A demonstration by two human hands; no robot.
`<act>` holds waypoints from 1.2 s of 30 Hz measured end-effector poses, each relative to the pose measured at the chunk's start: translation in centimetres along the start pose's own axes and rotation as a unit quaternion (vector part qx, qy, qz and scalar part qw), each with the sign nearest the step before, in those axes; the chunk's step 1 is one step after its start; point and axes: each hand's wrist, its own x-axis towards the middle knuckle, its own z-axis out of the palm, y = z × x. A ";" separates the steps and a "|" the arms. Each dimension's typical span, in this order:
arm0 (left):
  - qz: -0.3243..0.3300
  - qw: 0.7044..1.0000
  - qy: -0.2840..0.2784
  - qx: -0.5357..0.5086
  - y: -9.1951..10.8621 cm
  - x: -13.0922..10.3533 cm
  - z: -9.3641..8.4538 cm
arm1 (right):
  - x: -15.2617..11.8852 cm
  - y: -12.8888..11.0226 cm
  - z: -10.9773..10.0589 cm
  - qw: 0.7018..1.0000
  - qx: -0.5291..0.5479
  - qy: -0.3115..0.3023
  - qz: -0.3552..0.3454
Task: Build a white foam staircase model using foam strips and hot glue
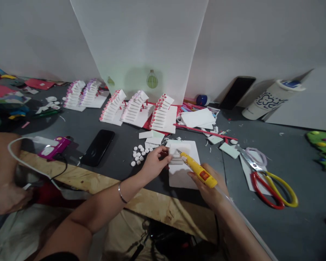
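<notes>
My right hand (213, 192) is wrapped around a yellow hot glue gun (198, 169) with a clear glue stick running out of its back end. The gun's metal tip meets a small white stepped foam piece (176, 158) on a white foam base (183, 177). From the left, my left hand (158, 159) pinches the edge of that stepped piece with thumb and fingers; whether it also presses the base, I cannot tell. Small white discs (137, 156) lie beside my left hand. White foam offcuts (152, 137) sit just behind the base.
Several small white staircases with red or purple trim, one of them a red-trimmed staircase (161, 112), stand at the back. Right: scissors (256, 168), a tumbler (268, 101), a leaning phone (237, 92). Left: a black phone (98, 146), a magenta device (54, 148) with cables, another person's hand (8, 197).
</notes>
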 end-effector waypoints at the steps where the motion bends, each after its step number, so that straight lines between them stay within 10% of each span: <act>1: 0.001 1.000 0.004 0.003 0.0 0.0 0.0 | 0.1 0.0 -0.1 1.000 -0.001 0.000 0.000; 28: 0.014 1.000 0.024 -0.011 0.6 0.2 -0.6 | 0.5 1.5 -0.8 0.989 0.065 0.077 0.111; 36: -0.014 0.997 0.014 -0.069 0.6 0.1 -0.4 | 2.2 1.5 -2.1 0.860 0.424 0.131 0.252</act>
